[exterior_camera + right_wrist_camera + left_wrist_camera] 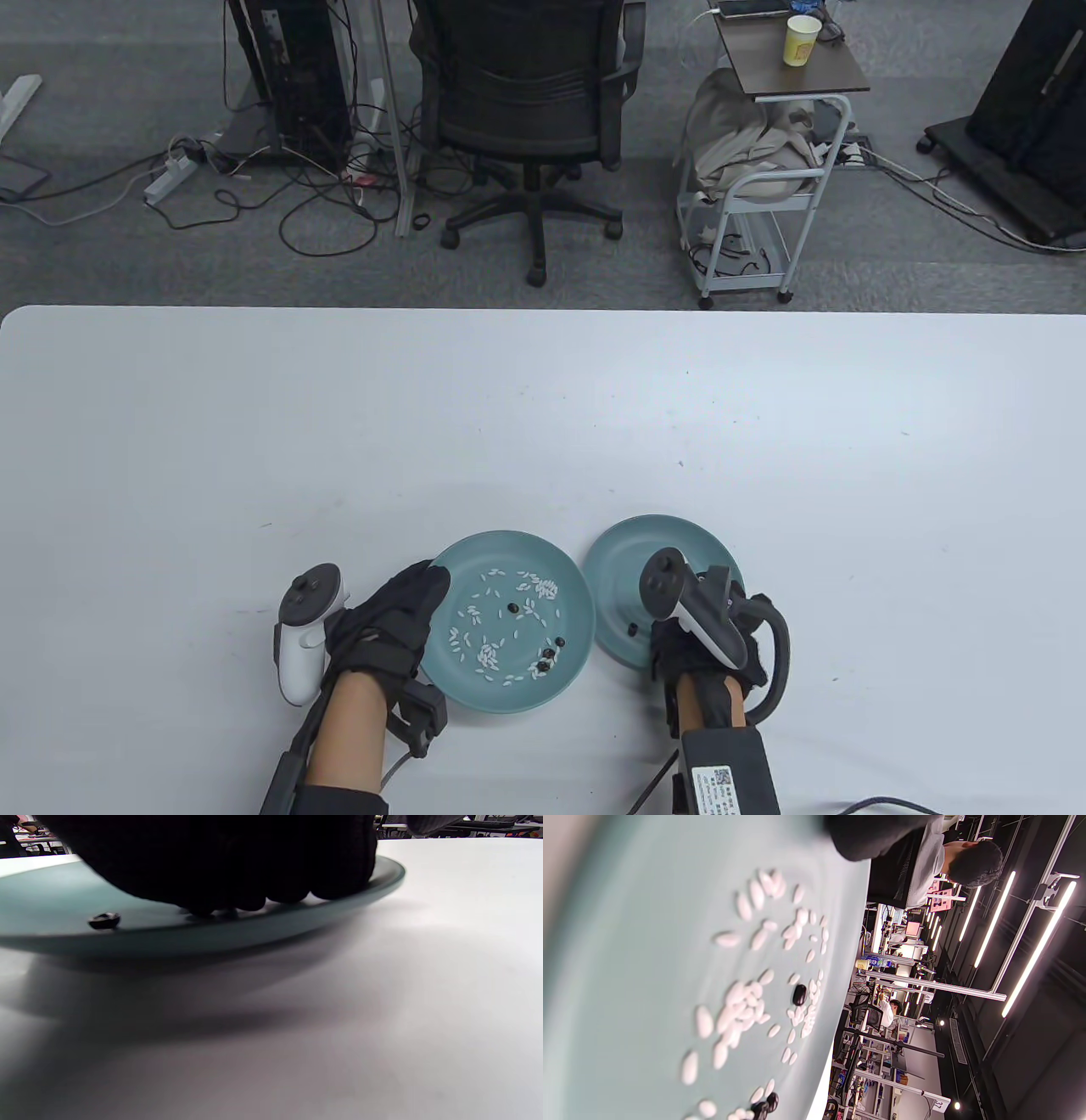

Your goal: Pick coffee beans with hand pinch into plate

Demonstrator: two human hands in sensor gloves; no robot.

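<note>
Your right hand (708,649) sits nearest, low over the right plate (619,552), its gloved fingers (254,878) curled down onto the plate's surface; whether they pinch anything you cannot tell. One coffee bean (104,920) lies on that plate just beside them. Your left hand (386,628) rests on the near-left rim of the left plate (509,692), fingers laid flat, holding nothing. That plate carries scattered white grains (488,654) and several dark beans (550,655). A white label (713,779) on your right forearm unit bears print too small to read.
</note>
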